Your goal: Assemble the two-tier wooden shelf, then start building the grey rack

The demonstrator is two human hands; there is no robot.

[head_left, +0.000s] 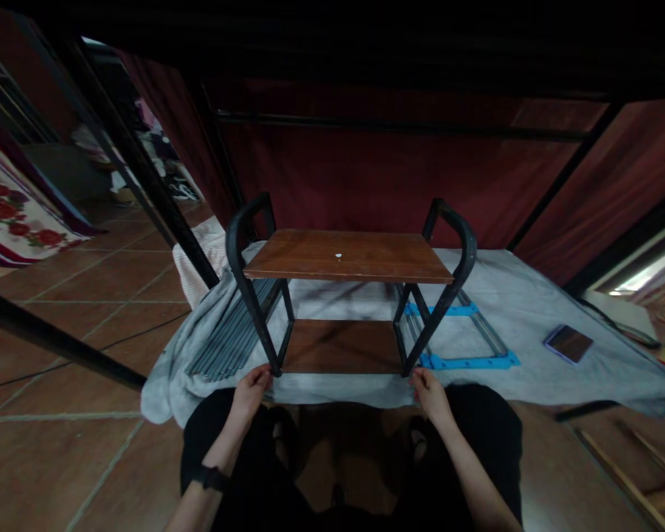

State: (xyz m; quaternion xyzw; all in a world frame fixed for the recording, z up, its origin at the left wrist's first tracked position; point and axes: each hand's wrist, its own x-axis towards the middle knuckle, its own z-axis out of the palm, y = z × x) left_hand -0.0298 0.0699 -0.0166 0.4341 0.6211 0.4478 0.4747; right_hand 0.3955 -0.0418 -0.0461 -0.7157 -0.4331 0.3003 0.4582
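Observation:
A small rack (348, 256) with two brown wooden shelves and black curved metal side frames stands on a grey blanket (537, 310) in front of me. My left hand (251, 390) is at the foot of the left near leg, fingers curled against it. At the foot of the right near leg is my right hand (429, 391), its fingers closed around the base. Both knees, in black trousers, sit just below the hands.
A bundle of grey metal rods (230, 336) lies left of the rack. A blue-edged frame (465, 336) lies to its right, and a phone (568, 343) farther right. Black bed-frame bars (127, 148) rise at left; tiled floor surrounds the blanket.

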